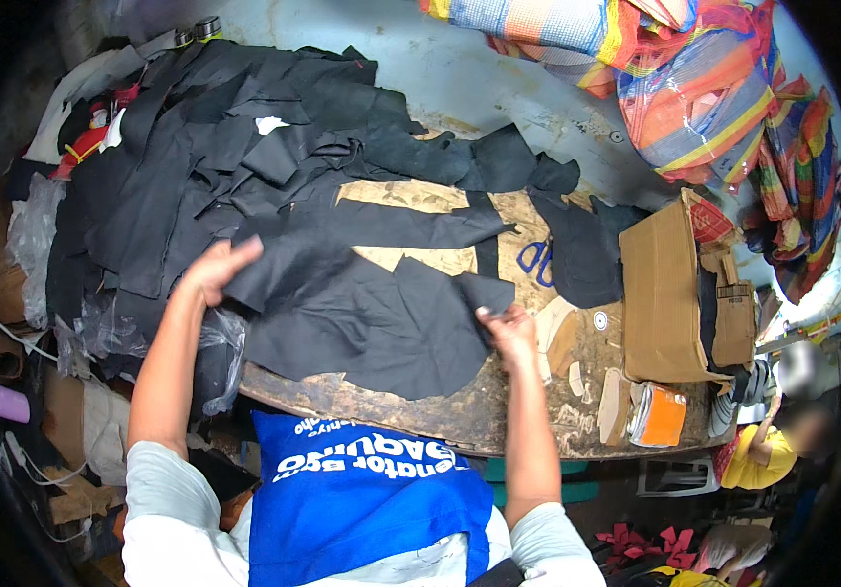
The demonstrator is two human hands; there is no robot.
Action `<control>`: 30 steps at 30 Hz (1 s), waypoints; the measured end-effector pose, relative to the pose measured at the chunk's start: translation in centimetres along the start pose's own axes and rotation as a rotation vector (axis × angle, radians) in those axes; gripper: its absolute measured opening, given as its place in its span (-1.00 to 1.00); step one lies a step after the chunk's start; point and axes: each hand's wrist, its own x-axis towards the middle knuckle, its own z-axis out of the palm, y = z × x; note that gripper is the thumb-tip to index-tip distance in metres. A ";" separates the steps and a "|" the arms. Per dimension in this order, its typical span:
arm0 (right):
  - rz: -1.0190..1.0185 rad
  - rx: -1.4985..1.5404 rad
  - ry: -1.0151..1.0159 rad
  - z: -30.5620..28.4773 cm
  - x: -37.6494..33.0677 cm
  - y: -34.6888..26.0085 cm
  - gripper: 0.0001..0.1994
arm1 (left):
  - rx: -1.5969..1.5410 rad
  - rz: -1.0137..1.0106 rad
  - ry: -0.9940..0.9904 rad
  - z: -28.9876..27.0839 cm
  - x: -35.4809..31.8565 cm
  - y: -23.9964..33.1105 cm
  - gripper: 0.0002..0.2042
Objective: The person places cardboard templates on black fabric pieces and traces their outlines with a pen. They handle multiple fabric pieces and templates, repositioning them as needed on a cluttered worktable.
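Note:
A large black sheet of leather-like material (372, 323) lies across the near part of the worktable, its right end lifted and folded over. My right hand (511, 335) pinches that raised corner between thumb and fingers. At the sheet's left end is my left hand (217, 272), slightly blurred, its fingers stretched out toward the material and seemingly not closed on it. Just beyond the sheet lies a long black strip (420, 227). A big heap of black pieces (147, 205) covers the left and back of the table.
The worn wooden table (577, 416) has a curved near edge. A cardboard box (660, 293) stands at its right, near a rounded black piece (582, 254) and an orange packet (658, 416). Colourful woven sacks (694, 108) hang at back right. A person in yellow (758, 455) sits farther right.

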 end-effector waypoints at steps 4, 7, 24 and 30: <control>-0.523 -0.625 0.332 1.4 -0.1 2.0 -0.73 | 0.332 0.233 0.023 0.6 -0.5 -1.2 -0.72; -0.485 -0.410 0.269 0.9 -0.5 -0.3 -0.72 | 0.277 0.477 0.051 -0.3 -1.8 1.3 -0.75; -0.755 0.213 0.172 -3.1 -6.7 -12.8 -0.63 | 0.123 0.924 0.149 -10.3 -13.1 8.4 -0.60; -0.761 0.261 0.131 -3.6 -7.7 -12.8 -0.66 | 0.106 0.896 0.125 -10.6 -13.8 8.0 -0.58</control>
